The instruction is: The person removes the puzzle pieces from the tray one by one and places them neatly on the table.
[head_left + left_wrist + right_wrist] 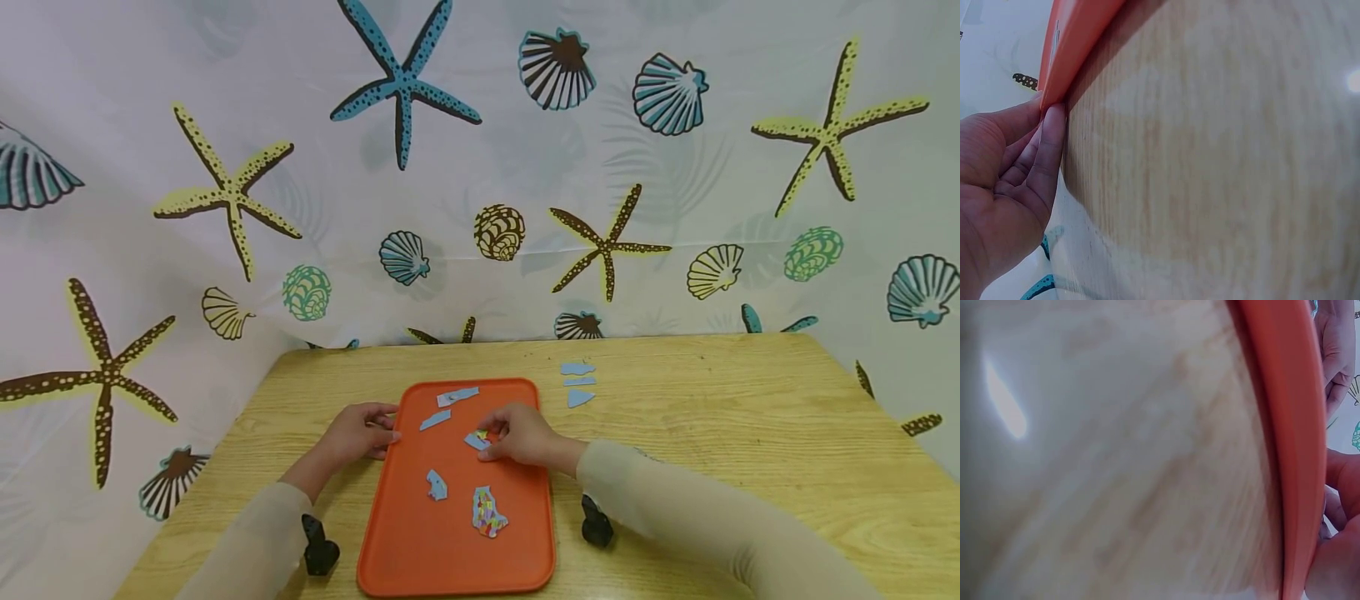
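An orange tray (457, 575) lies on the wooden table. My left hand (360, 435) pinches its left rim; in the left wrist view the thumb is on one side of the rim and the fingers (1052, 134) on the other. Over the upper right of the tray, my right hand (522, 435) holds a small pale blue paper piece (474, 442) with a colourful print, partly hidden by the fingers. Nearer me on the tray lies a larger multicoloured piece (487, 512). The right wrist view shows the right hand (1338, 550) partly behind the tray's edge.
Other paper pieces on the tray are a pale strip (457, 397), a narrow sliver (436, 419) and a small curved piece (437, 485). Beyond its right top corner, pale blue pieces (580, 398) lie on the table (720, 433). A shell-and-starfish patterned cloth (465, 300) hangs behind.
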A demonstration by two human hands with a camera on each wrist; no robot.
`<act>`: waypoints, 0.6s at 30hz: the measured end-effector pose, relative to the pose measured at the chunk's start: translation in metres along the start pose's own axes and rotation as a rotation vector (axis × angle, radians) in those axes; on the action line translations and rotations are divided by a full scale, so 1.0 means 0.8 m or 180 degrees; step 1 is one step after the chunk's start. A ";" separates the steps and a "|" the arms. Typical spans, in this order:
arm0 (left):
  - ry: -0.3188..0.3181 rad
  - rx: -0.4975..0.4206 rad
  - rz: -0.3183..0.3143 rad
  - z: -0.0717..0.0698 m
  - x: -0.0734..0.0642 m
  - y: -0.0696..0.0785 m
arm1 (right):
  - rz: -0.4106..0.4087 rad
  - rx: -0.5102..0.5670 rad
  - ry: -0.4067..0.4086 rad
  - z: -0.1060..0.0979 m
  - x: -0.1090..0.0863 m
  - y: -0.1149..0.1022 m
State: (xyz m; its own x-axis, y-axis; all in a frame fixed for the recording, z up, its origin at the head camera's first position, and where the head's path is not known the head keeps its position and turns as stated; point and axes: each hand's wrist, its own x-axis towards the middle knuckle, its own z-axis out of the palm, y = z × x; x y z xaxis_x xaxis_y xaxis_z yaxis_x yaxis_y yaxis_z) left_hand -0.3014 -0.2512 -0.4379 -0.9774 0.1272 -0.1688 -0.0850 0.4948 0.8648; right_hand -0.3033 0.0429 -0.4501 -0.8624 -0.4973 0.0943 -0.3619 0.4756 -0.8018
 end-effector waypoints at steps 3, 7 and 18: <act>-0.0007 -0.0018 0.0013 0.000 0.001 0.000 | 0.0005 0.0008 -0.0004 0.000 0.000 0.001; -0.0005 -0.0032 -0.0004 0.000 0.001 -0.001 | 0.0049 0.0096 -0.0024 -0.001 0.000 0.000; -0.0004 0.0005 -0.0039 0.000 0.001 -0.001 | -0.0038 0.0311 -0.0048 -0.006 -0.006 -0.005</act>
State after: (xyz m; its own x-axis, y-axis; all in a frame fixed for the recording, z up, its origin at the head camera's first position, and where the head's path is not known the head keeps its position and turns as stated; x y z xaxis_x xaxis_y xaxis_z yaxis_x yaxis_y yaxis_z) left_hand -0.3021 -0.2514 -0.4386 -0.9761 0.1222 -0.1799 -0.0966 0.4976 0.8620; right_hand -0.2997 0.0472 -0.4446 -0.8526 -0.5137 0.0959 -0.3353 0.3968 -0.8545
